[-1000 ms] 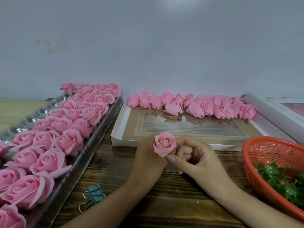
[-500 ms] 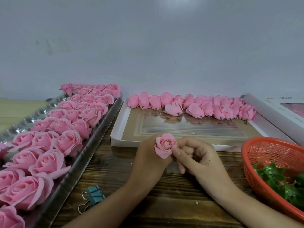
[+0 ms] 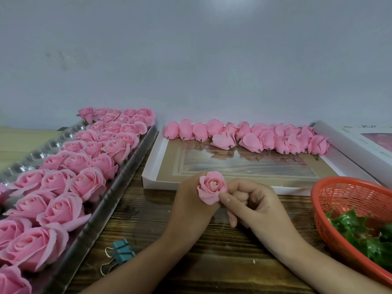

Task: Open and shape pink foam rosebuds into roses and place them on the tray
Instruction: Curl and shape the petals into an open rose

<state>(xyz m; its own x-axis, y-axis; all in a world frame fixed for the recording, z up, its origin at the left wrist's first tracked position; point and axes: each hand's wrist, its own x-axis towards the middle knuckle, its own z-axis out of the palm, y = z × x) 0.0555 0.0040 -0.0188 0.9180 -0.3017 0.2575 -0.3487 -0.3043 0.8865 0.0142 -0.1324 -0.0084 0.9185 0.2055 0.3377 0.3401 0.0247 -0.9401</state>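
Left hand: we see it gripping the rose.
Right hand: we see it pinching that rose's edge.

Fingers of the left hand behind the rose — tray and basket past the frame's edges

L hand grips rose from below, R hand fingers curled, thumb pinching its outer petal.
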